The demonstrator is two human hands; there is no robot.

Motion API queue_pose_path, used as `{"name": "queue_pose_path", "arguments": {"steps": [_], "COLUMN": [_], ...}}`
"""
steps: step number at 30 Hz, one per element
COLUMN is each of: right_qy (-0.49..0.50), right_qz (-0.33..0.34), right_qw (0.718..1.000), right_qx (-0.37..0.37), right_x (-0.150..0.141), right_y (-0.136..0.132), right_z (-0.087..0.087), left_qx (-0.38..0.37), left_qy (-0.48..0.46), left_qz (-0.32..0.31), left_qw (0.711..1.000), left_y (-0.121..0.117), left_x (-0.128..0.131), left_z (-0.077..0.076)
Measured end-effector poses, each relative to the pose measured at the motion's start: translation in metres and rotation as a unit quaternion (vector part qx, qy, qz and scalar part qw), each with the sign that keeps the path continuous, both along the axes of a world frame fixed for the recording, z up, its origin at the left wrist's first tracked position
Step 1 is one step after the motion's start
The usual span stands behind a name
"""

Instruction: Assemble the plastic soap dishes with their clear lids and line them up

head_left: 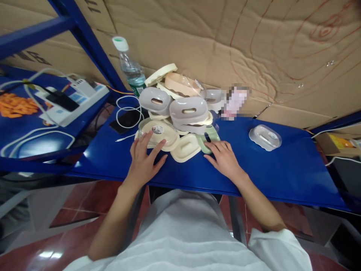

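Your left hand [142,163]: fingers spread, tips over labelled cream dish [170,137], near left side of pile [177,118]. Your right hand [226,161]: fingers close together, thumb held apart, index at green dish [212,134], near right side of pile. Cream lid [186,148] between your hands. Grey dishes [187,106] behind it, peach dish [179,84] farther back. Bottle [132,73] upright-ish, left of pile. Clear-covered dish [264,137] on blue table [270,173], well apart, to your right.
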State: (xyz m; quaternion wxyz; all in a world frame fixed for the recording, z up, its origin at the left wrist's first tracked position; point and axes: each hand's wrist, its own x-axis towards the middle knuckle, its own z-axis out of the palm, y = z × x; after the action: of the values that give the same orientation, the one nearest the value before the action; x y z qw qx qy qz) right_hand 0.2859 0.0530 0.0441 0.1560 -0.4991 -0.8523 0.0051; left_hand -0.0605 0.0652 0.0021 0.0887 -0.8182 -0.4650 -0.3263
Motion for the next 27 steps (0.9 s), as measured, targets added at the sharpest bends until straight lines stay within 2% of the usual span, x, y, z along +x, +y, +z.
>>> {"name": "queue_pose_path", "arguments": {"steps": [4,7,9,11,15,21,24,27], "right_qy": [0.038,0.072,0.094,0.114,0.164,0.163,0.180,0.209], "right_qz": [-0.019,-0.040,-0.053,-0.065,-0.079,-0.115,-0.107,-0.078], "right_qw": [0.999,0.996,0.994,0.991,0.983,0.980,0.978,0.975], "right_qx": [0.026,0.038,0.034,0.028,0.012,0.019,0.022,0.001], "right_x": [0.006,0.015,0.021,0.027,0.040,0.052,0.050,0.041], "right_y": [-0.013,-0.034,-0.048,-0.062,-0.082,-0.090,-0.088,-0.086], "right_z": [-0.004,-0.005,-0.009,-0.015,-0.026,-0.031,-0.025,-0.015], "left_qx": [0.020,0.048,0.023,-0.028,-0.087,-0.138,-0.156,-0.163], "left_qy": [-0.014,-0.038,-0.045,-0.012,0.020,-0.037,-0.052,-0.059], "left_qz": [0.004,-0.010,-0.042,-0.058,-0.067,-0.138,-0.176,-0.176], "left_qw": [1.000,0.998,0.998,0.998,0.994,0.980,0.971,0.969], "left_y": [-0.002,-0.021,-0.038,-0.053,-0.060,-0.058,-0.062,-0.063], "left_x": [-0.001,0.010,0.024,0.039,0.054,0.038,0.035,0.040], "left_z": [0.004,0.012,0.017,0.019,0.013,0.008,0.005,0.001]}}
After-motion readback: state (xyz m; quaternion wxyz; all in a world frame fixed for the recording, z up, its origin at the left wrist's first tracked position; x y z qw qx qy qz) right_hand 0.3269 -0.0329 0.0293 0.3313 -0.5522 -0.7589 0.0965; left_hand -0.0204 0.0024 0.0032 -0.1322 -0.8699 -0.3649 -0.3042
